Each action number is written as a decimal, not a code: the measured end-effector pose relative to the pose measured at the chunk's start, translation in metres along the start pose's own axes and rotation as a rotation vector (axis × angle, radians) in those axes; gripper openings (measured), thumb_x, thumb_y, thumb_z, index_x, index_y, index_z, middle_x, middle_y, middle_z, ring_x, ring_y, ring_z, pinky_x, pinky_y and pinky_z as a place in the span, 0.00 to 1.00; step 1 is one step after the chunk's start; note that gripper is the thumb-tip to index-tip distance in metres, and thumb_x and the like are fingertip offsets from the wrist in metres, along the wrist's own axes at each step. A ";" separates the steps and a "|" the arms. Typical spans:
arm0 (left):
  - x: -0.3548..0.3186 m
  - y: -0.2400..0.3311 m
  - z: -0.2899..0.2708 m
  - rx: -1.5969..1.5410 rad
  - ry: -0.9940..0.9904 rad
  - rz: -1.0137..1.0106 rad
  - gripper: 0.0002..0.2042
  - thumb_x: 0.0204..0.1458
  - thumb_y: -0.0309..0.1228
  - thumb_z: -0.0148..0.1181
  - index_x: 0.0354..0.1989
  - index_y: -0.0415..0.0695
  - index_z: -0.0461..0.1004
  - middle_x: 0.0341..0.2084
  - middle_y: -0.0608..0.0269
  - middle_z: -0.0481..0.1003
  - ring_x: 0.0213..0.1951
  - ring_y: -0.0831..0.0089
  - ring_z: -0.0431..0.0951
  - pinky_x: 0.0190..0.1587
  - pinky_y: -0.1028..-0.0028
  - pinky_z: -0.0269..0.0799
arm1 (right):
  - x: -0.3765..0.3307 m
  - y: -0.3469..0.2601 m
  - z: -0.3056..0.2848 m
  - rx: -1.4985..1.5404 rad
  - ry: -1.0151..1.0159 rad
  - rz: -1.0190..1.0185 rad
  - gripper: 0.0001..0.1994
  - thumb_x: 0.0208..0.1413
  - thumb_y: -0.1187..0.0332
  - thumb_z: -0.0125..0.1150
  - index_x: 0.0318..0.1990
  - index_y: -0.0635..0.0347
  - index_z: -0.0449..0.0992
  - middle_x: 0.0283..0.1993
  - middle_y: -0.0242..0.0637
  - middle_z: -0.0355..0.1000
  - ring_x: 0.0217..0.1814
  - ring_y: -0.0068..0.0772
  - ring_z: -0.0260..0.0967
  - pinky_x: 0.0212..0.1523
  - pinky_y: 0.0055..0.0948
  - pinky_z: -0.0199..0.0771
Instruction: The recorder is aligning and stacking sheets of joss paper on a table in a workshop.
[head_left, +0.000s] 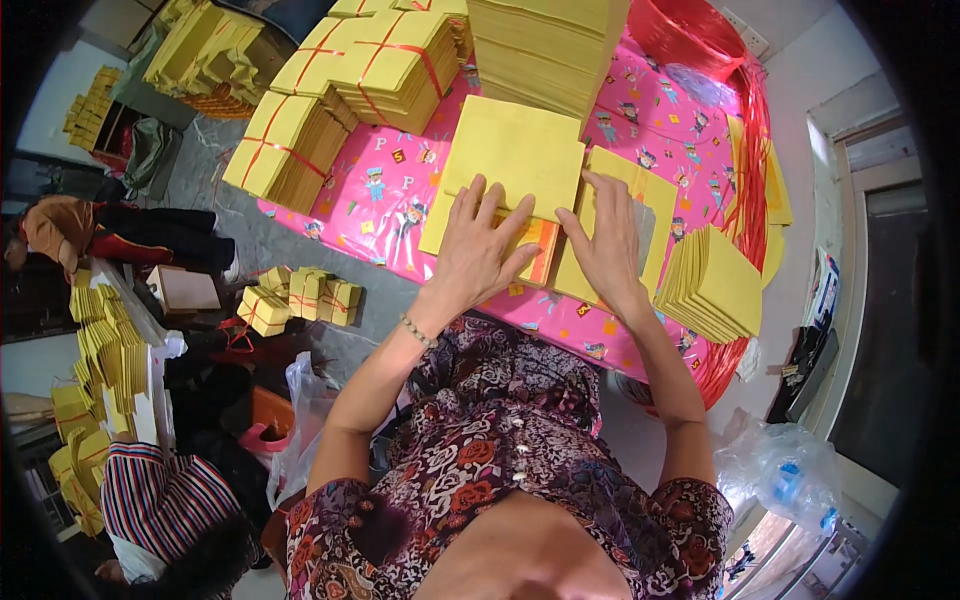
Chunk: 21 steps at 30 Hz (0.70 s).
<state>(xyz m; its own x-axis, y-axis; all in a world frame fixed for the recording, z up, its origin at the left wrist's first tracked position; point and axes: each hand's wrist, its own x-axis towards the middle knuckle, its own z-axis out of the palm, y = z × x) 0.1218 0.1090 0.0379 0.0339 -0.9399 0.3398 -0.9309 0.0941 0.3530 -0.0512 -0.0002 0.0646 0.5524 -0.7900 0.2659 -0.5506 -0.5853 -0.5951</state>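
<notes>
My left hand (480, 240) lies with fingers spread on the lower edge of a yellow paper sheet (515, 150). Beneath that sheet shows a yellow stack with an orange band (541, 250). My right hand (608, 240) rests palm down beside it, fingers bent and apart, thumb near the sheet's lower right corner. Under the right hand is another yellow paper piece (655, 195), with a grey patch (645, 235) partly covered by the hand. A fanned pile of folded yellow paper (710, 285) stands to the right of that hand.
A pink patterned tablecloth (350, 190) covers the table. Bundles tied with red ribbon (390, 65) and a tall yellow stack (540, 60) stand at the back. Red strands (745, 190) hang at right, below a red basin (690, 35). Two people (175, 490) sit at left among more bundles.
</notes>
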 end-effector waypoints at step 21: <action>-0.022 -0.036 -0.024 -0.042 -0.148 -0.068 0.30 0.62 0.52 0.49 0.71 0.54 0.60 0.71 0.48 0.54 0.73 0.50 0.49 0.72 0.48 0.43 | -0.023 -0.002 0.009 -0.381 -0.473 -0.319 0.42 0.64 0.41 0.45 0.74 0.62 0.45 0.79 0.47 0.39 0.82 0.45 0.29 0.76 0.57 0.26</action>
<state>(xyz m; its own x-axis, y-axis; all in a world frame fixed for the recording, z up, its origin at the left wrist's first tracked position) 0.1629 0.1347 0.0386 0.0396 -0.9824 0.1826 -0.9119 0.0392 0.4084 -0.0573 0.0213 0.0529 0.8905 -0.4542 -0.0270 -0.4492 -0.8681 -0.2112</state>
